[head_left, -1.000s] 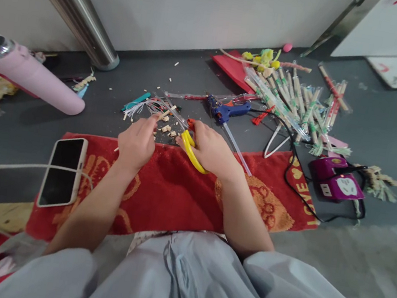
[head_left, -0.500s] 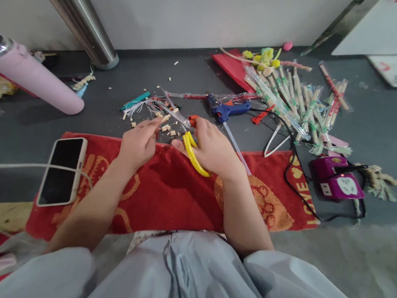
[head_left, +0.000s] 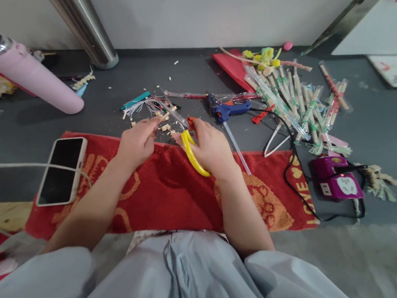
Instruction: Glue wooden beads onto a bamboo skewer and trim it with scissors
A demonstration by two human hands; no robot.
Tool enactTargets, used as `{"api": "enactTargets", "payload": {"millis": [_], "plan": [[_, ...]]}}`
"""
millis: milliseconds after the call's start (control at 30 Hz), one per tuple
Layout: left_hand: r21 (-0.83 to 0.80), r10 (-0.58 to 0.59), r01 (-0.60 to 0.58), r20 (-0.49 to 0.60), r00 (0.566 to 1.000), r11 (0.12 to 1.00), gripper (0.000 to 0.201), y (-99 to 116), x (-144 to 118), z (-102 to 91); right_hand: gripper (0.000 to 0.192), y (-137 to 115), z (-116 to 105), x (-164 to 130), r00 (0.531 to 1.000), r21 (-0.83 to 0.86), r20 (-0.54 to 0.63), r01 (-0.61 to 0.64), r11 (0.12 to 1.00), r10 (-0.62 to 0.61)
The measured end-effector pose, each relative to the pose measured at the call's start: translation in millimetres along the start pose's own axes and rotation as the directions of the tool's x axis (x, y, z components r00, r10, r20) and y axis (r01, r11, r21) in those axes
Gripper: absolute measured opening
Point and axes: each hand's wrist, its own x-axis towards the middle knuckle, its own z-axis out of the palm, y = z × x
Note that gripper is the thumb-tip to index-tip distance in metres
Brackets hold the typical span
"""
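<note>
The right hand (head_left: 210, 147) is gripping yellow-handled metal scissors (head_left: 185, 136). At 9 o'clock, the left hand (head_left: 137, 141) is pinching a small pale wooden stick piece (head_left: 163, 117) above the red patterned towel (head_left: 166, 189). A blue glue gun (head_left: 229, 109) is lying at 1 o'clock.

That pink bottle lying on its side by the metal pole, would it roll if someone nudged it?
Probably. The pink bottle is a smooth cylinder lying flat on the dark floor, so a sideways nudge would likely roll it. Its metal mouth suggests a rigid body, not floppy.
</note>
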Motion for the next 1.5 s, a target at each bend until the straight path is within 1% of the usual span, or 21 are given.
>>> {"api": "enactTargets", "payload": {"millis": [100, 267, 467, 633, 767, 933, 1033, 1233, 1400, 1500], "plan": [[0.003, -0.020, 0.020, 0.007, 1.000, 1.000, 0.040, 0, -1, -0.3, 0.062, -1, 1, 0, 1.000, -0.030, 0.007, -0.018, 0.999, 0.019], [-0.025, -0.015, 0.014, -0.007, 1.000, 1.000, 0.038, 1, 0, -0.7, 0.064, -1, 2, 0, 1.000, -0.044, 0.003, -0.020, 0.999, 0.020], [-0.129, 0.025, -0.025, -0.005, 1.000, 0.991, 0.036, 3, 3, -4.2, 0.070, 3, 1, -1, 0.997, -0.029, -0.043, 0.060, 0.998, -0.061], [-0.145, -0.005, 0.009, 0.034, 0.999, 0.989, 0.039, 4, 5, -8.1, 0.072, 8, 0, -3, 0.993, -0.023, -0.050, 0.108, 0.994, -0.109], [-0.217, -0.004, 0.019, 0.067, 0.998, 0.976, 0.043, 8, 8, -12.1, 0.075, 10, 0, -3, 0.990, -0.009, -0.068, 0.127, 0.992, -0.127], [-0.346, -0.035, 0.074, 0.118, 0.992, 0.935, 0.048, 13, 11, -17.2, 0.077, 10, -1, -2, 0.991, -0.012, -0.060, 0.118, 0.993, -0.118], [-0.393, -0.042, 0.094, 0.139, 0.989, 0.915, 0.050, 13, 13, -19.4, 0.077, 10, 0, -2, 0.991, -0.019, -0.061, 0.118, 0.993, -0.119], [-0.447, -0.069, 0.143, 0.179, 0.981, 0.883, 0.049, 12, 14, -20.6, 0.069, 9, 1, 0, 0.995, -0.001, -0.039, 0.089, 0.996, -0.089], [-0.490, -0.068, 0.145, 0.172, 0.983, 0.860, 0.047, 11, 14, -18.3, 0.063, 5, 0, 2, 1.000, -0.018, -0.006, 0.031, 0.999, -0.031], [-0.480, -0.064, 0.137, 0.165, 0.984, 0.867, 0.047, 10, 14, -18.7, 0.061, 3, -2, 1, 1.000, -0.036, 0.013, 0.005, 0.999, -0.005]]}}
